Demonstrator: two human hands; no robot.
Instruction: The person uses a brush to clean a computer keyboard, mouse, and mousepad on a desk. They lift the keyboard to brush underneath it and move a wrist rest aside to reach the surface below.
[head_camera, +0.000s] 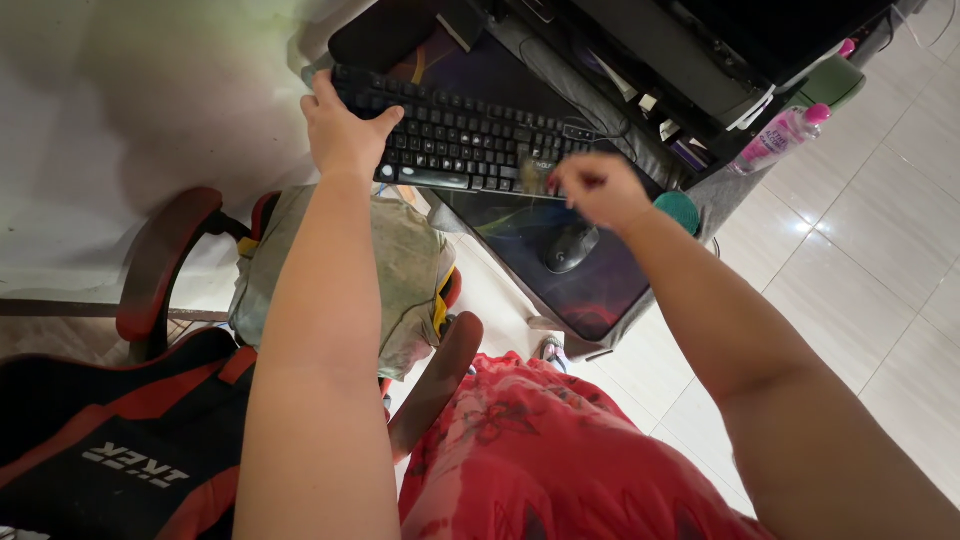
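Red dress (560, 460) sits closest. Left hand (342, 135) grips the keyboard (460, 135) end; right hand (600, 188), fingers pinched, is at its other edge, above the mouse (570, 245). Best hold both ends level.

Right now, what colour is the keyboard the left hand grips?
Black keyboard, gripped by the left hand; seen in the head view.

Item 1: clear plastic bottle (778, 138) with pink cap and pink-and-white label, lying tilted at the bench's far right edge. Item 2: dark screen (770, 30), black and unlit, at the top right above the bench. Item 3: white lettered label (135, 465) on the black-and-red chair back, lower left.
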